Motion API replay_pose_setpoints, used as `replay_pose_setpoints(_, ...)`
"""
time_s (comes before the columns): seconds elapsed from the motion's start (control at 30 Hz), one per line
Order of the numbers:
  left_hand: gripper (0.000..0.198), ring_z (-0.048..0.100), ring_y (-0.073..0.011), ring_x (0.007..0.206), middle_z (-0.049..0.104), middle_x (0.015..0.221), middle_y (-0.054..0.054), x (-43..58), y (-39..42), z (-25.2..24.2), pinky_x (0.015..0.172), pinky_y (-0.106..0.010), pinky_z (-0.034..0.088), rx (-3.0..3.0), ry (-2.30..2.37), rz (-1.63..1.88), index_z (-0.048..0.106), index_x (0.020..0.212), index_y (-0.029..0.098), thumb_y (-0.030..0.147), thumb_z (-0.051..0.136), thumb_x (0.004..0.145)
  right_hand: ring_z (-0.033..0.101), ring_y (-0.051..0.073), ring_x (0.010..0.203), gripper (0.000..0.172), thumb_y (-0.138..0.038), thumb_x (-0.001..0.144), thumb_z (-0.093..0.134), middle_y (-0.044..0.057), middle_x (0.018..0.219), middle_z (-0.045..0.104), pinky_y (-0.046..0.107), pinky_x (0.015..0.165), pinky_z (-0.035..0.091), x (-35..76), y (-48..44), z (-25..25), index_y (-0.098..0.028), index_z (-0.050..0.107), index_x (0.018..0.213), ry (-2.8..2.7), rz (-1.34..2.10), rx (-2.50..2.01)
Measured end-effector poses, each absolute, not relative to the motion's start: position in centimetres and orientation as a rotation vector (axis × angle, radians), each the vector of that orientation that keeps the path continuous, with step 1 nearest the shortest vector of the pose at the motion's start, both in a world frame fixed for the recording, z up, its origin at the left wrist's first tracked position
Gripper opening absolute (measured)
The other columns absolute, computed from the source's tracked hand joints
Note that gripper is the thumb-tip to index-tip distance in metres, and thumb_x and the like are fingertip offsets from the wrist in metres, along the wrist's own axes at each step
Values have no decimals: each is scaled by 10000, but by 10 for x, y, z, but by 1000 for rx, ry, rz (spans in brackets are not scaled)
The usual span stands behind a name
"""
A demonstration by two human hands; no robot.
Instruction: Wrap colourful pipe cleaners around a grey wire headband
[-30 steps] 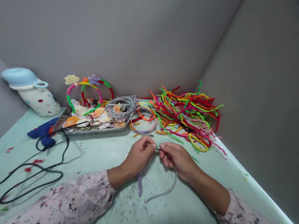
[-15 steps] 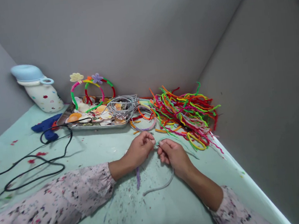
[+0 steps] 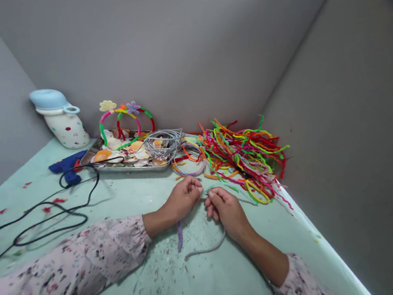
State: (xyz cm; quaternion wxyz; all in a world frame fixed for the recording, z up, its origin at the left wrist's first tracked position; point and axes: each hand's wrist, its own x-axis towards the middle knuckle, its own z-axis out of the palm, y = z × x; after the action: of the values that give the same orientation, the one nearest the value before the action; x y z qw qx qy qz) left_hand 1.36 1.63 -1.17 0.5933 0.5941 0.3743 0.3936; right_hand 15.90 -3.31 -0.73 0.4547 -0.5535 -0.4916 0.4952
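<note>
here, grey cord (image 3: 208, 250) in and below right hand (image 3: 227, 211), its grip pinched, left hand (image 3: 183, 198) likewise, its hold unclear

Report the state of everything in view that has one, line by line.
Left hand, fingertips pinched; what they hold is unclear.
Right hand, fingertips pinched; contents unclear.
Loose gray cord, uncoiled, gently curved.
Blue-lidded bottle, lid on.
Metal tray, filled with shells.
Flower-topped hoops, upright.
Pipe cleaners, heaped, tangled.
Black cable, loosely looped.
Blue gun-shaped tool, lying on its side.
</note>
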Motion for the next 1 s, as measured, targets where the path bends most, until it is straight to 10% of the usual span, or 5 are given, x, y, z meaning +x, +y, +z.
replay_pose_setpoints(1.0,74,407,-68,443,503,580,54,11,15,-10,430,-177,299,1490,894,779,516,844,179,241,490,813,475,94,457,243,-342,888,488,-38,480,554,215,501,367,163,-31,-10,-168,568,739,-1338,1031,-1473)
